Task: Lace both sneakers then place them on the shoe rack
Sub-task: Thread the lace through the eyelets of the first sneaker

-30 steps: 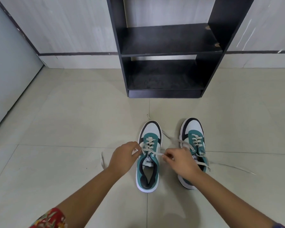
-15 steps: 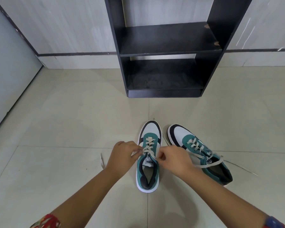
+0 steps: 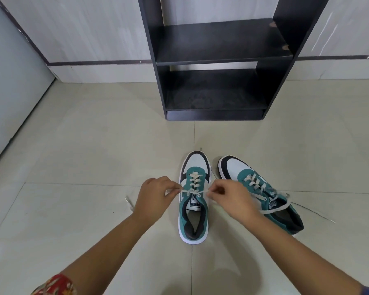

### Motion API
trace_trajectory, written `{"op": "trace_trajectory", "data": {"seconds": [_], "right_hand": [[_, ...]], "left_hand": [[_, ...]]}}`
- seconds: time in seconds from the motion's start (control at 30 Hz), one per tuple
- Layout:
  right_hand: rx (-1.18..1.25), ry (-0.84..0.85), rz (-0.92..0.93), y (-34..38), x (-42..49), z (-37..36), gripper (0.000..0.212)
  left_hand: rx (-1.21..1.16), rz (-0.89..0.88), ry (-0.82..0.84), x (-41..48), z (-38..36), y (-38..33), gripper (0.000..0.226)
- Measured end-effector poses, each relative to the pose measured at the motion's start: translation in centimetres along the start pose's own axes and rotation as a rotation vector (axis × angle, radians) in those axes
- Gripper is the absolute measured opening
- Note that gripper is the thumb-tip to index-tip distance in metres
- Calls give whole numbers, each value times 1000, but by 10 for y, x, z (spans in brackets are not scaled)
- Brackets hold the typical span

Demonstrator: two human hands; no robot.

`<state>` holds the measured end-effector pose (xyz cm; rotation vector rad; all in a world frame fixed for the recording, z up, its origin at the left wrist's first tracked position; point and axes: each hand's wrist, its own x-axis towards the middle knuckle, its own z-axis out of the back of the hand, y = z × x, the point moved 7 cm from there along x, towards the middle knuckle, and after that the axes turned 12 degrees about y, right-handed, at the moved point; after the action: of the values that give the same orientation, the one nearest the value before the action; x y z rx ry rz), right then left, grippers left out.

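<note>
Two teal, white and black sneakers stand on the tiled floor. The left sneaker (image 3: 193, 209) points straight at the shoe rack (image 3: 219, 60). My left hand (image 3: 156, 194) pinches one end of its cream lace (image 3: 193, 190) and my right hand (image 3: 230, 199) pinches the other end, so the lace is stretched taut across the top eyelets. The right sneaker (image 3: 262, 194) lies turned at an angle, toe toward the rack's left. Its loose lace ends trail over the collar and out to the right on the floor.
The black rack has two bare shelves and stands against a pale wall straight ahead. A grey door or panel (image 3: 11, 86) runs along the left. A loose lace tip (image 3: 129, 204) lies on the floor left of my left hand.
The right sneaker got knocked from pointing straight to lying at an angle. My hands drew closer together, then pulled the left sneaker's lace tight across its top eyelets.
</note>
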<state>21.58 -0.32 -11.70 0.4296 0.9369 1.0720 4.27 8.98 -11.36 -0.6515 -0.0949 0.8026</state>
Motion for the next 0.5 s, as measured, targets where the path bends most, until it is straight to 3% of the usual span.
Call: {"op": "trace_trajectory", "data": {"seconds": [0.13,0.2,0.37,0.5], "right_hand": [[538,91,-12,-6,-4,-5,21],[691,141,-38,-11,-4,-14,28],[821,55,-212,-42,-6,-17,12],[820,23,-283,-54,-11,-22,12]], "left_hand": [[28,24,-28,-3,-6,1,11],[51,38,-41,-3,-9,4,11],[103,125,-14,-5,-14,19,14],[106,186,33,-5,-21,28,16]]}}
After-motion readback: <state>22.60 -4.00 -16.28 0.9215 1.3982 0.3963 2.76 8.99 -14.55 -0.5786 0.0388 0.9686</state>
